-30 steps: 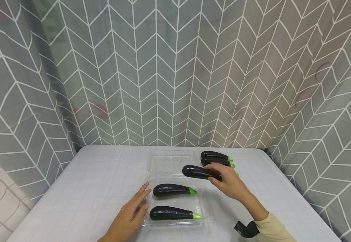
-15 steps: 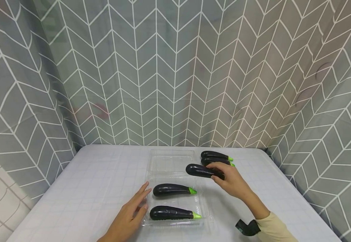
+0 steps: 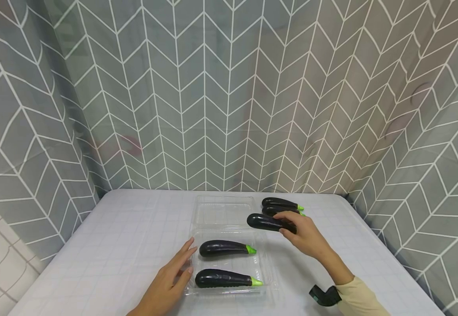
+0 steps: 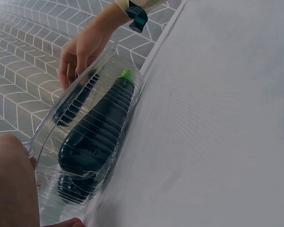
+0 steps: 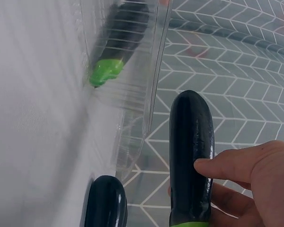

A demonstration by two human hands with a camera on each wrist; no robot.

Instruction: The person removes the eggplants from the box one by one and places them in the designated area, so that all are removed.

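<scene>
My right hand (image 3: 304, 235) grips a dark eggplant (image 3: 263, 222) near its stem end, thumb on one side and fingers on the other. In the right wrist view this held eggplant (image 5: 189, 142) points up, clear of the container wall. My left hand (image 3: 169, 281) lies along the left side of a clear plastic clamshell container (image 3: 232, 262), fingers straight and touching its rim. Inside the container are two eggplants: one toward the back (image 3: 225, 248), one along the front (image 3: 225, 278), green stems to the right. The left wrist view shows the front eggplant (image 4: 97, 127) through the ribbed wall.
The container's lid (image 3: 224, 210) lies folded open behind it. Two more eggplants, one at the back (image 3: 278, 202) and one nearer (image 3: 270, 210), lie right of the lid, partly behind my right hand. A white cloth (image 3: 134, 232) covers the table; a patterned curtain (image 3: 221, 109) hangs behind.
My right hand has shifted slightly right with the eggplant, away from the container. My left hand and the eggplants in the container have stayed where they were.
</scene>
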